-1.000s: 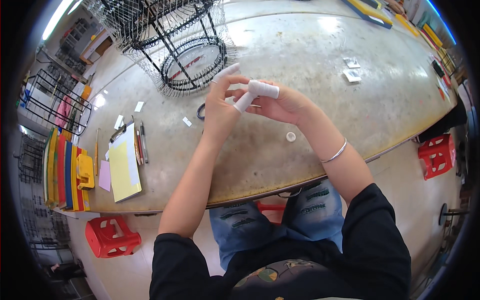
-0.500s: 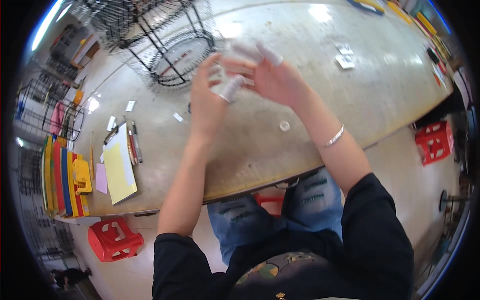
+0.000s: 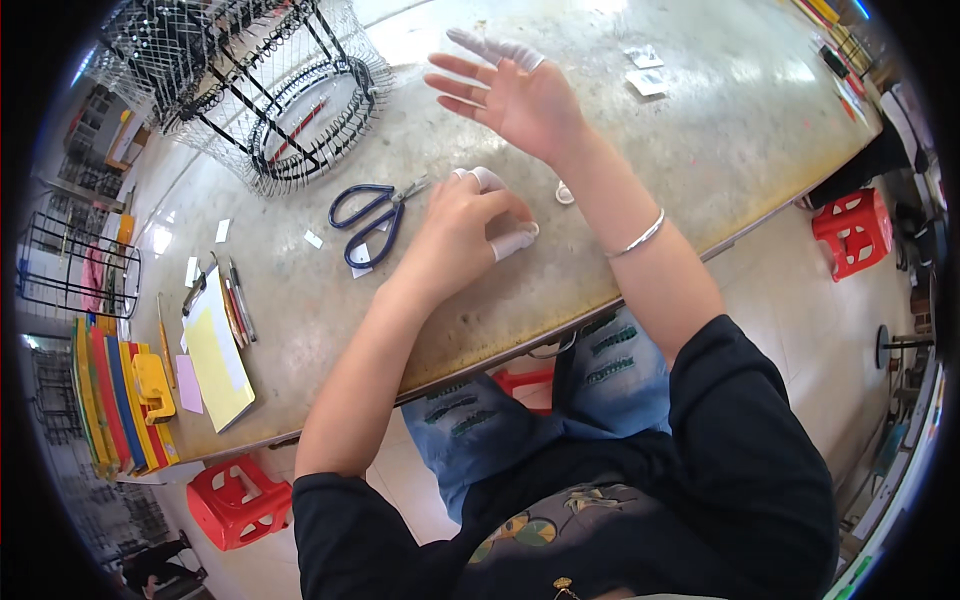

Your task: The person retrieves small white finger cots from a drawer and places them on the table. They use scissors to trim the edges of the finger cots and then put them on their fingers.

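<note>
My right hand [image 3: 525, 105] is raised over the table with its palm showing and fingers stretched apart. White coverings wrap its thumb and index finger, and a silver bangle [image 3: 640, 235] circles that wrist. Lower down, my left hand [image 3: 462, 225] hovers close to the tabletop, fingers loosely curled, with a gap between thumb and fingers and nothing visible in it. White coverings sit on its thumb and fingertips too. Blue-handled scissors [image 3: 392, 222] lie left of it, blades toward the hand. A small white ring, perhaps a tape roll [image 3: 564, 192], rests by my right forearm.
A black wire rack [image 3: 318, 160] stands at the far left. Clipped papers [image 3: 220, 350] and pens [image 3: 240, 300] lie at left, beside colourful folders [image 3: 120, 390]. White packets [image 3: 645, 70] lie far right. Red stools [image 3: 240, 500] stand by the table [image 3: 700, 180].
My hands, close together before, have parted. The right hand has lifted away; the left has come down and right, leaving the scissors in view. The whole view has shifted a little.
</note>
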Demonstrator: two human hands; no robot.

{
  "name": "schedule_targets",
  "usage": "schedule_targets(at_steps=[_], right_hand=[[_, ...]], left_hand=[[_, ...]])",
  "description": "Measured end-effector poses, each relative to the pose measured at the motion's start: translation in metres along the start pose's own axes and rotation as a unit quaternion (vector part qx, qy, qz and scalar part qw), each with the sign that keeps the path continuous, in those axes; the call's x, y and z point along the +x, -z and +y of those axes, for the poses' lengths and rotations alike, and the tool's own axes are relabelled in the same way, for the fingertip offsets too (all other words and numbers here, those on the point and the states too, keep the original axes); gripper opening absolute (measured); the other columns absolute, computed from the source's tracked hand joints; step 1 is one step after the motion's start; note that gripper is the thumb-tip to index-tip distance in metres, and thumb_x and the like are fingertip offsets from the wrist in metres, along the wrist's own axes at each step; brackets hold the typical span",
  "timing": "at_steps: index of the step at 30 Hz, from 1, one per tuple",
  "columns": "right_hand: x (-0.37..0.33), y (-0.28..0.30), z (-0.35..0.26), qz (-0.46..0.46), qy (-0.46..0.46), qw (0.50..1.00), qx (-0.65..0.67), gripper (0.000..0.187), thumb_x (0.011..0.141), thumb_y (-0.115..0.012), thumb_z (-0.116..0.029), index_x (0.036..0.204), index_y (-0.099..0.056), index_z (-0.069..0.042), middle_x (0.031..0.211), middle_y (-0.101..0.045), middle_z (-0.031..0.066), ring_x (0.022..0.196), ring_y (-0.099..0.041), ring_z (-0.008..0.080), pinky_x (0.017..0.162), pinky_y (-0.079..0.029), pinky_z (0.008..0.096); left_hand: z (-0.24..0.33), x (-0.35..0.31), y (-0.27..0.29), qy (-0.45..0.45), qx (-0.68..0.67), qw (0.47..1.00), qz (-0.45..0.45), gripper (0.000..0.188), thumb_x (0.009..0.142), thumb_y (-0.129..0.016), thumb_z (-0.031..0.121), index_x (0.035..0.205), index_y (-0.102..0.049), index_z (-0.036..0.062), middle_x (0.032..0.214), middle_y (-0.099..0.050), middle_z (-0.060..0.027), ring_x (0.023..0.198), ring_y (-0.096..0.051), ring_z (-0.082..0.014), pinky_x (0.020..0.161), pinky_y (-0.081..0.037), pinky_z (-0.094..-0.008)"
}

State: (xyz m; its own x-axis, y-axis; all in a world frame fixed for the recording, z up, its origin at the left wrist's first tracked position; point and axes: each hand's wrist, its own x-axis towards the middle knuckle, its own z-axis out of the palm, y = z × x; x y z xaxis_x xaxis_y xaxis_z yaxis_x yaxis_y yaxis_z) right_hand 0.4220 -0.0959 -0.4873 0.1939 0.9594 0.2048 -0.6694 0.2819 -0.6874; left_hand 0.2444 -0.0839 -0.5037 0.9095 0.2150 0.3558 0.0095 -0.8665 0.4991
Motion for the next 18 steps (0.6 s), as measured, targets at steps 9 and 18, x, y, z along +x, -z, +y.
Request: schedule_targets(at_steps=[9, 18], right_hand=[[-0.005, -0.011, 0.011, 0.084, -0.099, 0.970, -0.205, 0.046, 0.089, -0.060, -0.029, 0.126, -0.047, -0.004, 0.111, -0.061, 0.0097, 0.099, -0.057, 0.0157, 0.089, -0.045, 0.0287], [-0.007, -0.020, 0.026, 0.007, -0.138, 0.961, -0.241, 0.057, 0.084, -0.068, -0.024, 0.132, -0.046, -0.003, 0.101, -0.061, 0.0039, 0.093, -0.055, 0.0109, 0.089, -0.045, 0.0261]], left_hand=[[-0.028, 0.002, 0.043, 0.260, -0.119, 0.920, 0.267, 0.012, 0.078, -0.070, 0.007, 0.084, -0.060, 0.0055, 0.082, -0.062, -0.0028, 0.075, -0.056, -0.0122, 0.067, -0.044, -0.0247], [-0.032, 0.001, 0.034, 0.149, -0.055, 0.940, 0.303, 0.014, 0.075, -0.072, 0.007, 0.083, -0.061, 0.0071, 0.082, -0.057, -0.0037, 0.071, -0.052, -0.0154, 0.062, -0.043, -0.0288]])
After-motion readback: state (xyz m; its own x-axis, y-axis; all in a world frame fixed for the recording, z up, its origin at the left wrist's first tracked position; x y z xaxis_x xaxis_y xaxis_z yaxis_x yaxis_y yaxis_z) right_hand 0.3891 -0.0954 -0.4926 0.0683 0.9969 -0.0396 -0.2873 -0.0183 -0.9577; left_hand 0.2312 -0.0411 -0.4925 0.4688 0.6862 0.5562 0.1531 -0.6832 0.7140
